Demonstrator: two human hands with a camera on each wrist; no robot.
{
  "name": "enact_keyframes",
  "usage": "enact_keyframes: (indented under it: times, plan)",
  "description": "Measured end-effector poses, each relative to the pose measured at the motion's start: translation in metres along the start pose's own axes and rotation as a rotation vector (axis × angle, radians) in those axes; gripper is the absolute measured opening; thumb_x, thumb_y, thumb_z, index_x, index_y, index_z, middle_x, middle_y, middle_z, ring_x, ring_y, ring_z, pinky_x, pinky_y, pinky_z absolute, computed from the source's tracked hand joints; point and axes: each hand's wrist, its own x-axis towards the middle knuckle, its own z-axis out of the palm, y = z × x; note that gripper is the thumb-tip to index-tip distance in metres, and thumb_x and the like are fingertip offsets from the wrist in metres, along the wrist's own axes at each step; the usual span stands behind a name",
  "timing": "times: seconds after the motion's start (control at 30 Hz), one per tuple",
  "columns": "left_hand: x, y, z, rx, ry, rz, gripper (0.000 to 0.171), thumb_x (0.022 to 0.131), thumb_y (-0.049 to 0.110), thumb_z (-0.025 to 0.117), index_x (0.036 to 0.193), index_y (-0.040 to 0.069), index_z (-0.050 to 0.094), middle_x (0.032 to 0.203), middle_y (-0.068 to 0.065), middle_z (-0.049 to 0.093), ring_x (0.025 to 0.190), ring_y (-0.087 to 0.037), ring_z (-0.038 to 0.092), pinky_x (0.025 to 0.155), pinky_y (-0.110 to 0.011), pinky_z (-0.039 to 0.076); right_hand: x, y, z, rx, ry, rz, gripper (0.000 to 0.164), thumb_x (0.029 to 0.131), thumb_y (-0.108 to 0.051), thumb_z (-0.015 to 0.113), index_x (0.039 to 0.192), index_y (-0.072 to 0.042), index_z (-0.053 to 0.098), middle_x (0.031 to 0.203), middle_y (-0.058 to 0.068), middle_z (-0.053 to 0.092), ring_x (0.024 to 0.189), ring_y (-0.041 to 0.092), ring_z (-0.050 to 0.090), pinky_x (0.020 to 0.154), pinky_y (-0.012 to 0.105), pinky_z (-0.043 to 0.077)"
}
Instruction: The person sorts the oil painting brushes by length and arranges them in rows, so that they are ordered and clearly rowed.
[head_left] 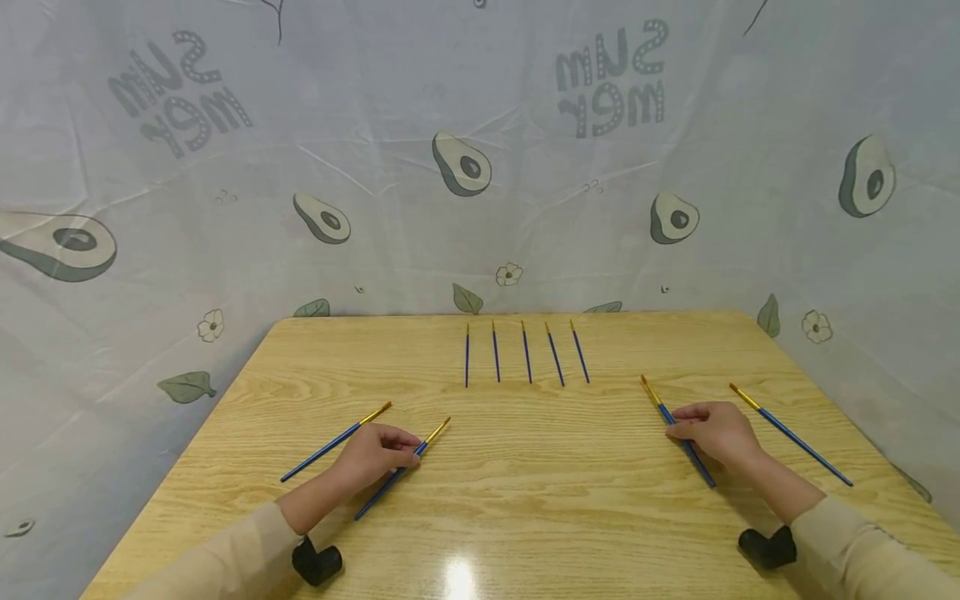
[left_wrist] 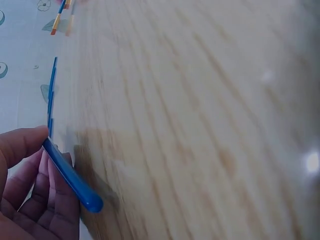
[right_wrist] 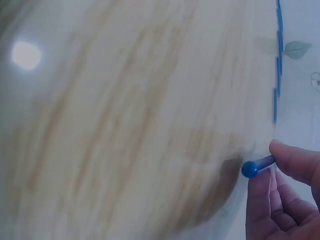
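My left hand (head_left: pixel 372 457) pinches a blue paintbrush (head_left: pixel 387 482) between thumb and fingers, its gold ferrule and bristles pointing up and right. In the left wrist view the rounded blue handle end (left_wrist: pixel 90 200) sticks out toward the camera. On the other side, my right hand (head_left: pixel 716 431) pinches a second blue paintbrush (head_left: pixel 697 462), bristles pointing away and to the left. Its handle tip (right_wrist: pixel 250 169) shows in the right wrist view. Just left of the left hand lies another paintbrush (head_left: pixel 322 452); one more paintbrush (head_left: pixel 802 443) lies right of the right hand.
Several thin blue brushes (head_left: pixel 527 354) lie in a row at the back of the wooden table (head_left: pixel 525 500), bristles toward the far edge. Behind the table hangs a printed curtain (head_left: pixel 375 125). Black wrist-camera mounts (head_left: pixel 317 562) sit under both forearms.
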Motion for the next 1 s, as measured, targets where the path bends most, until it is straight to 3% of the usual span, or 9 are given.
enact_keyframes:
  times: [0.33, 0.57, 1.0]
  plan:
    - [0.002, 0.006, 0.000, -0.042, -0.026, 0.023, 0.020, 0.085, 0.014, 0.075, 0.104, 0.006, 0.075, 0.086, -0.001, 0.066, 0.073, -0.017, 0.059, 0.058, -0.033, 0.053, -0.006, -0.016, 0.006, 0.166, -0.070, 0.004, 0.043, 0.091, -0.020, 0.070, 0.118, 0.012, 0.062, 0.099, 0.013, 0.068, 0.083, 0.018, 0.065, 0.065, 0.029, 0.056]
    - [0.001, 0.012, 0.004, -0.061, -0.027, 0.029, 0.021, 0.085, 0.016, 0.076, 0.103, 0.006, 0.075, 0.089, -0.001, 0.069, 0.076, -0.017, 0.062, 0.060, -0.034, 0.055, -0.010, -0.031, 0.016, 0.238, -0.136, 0.008, 0.044, 0.091, -0.021, 0.070, 0.121, 0.010, 0.062, 0.100, 0.012, 0.069, 0.088, 0.022, 0.066, 0.072, 0.035, 0.057]
    - [0.004, 0.025, 0.019, -0.150, -0.098, 0.025, 0.027, 0.087, 0.019, 0.074, 0.109, 0.003, 0.073, 0.092, -0.004, 0.071, 0.075, -0.017, 0.064, 0.061, -0.033, 0.057, -0.013, -0.054, 0.034, 0.320, -0.220, 0.017, 0.043, 0.092, -0.020, 0.069, 0.125, 0.007, 0.061, 0.102, 0.010, 0.069, 0.089, 0.022, 0.066, 0.073, 0.037, 0.057]
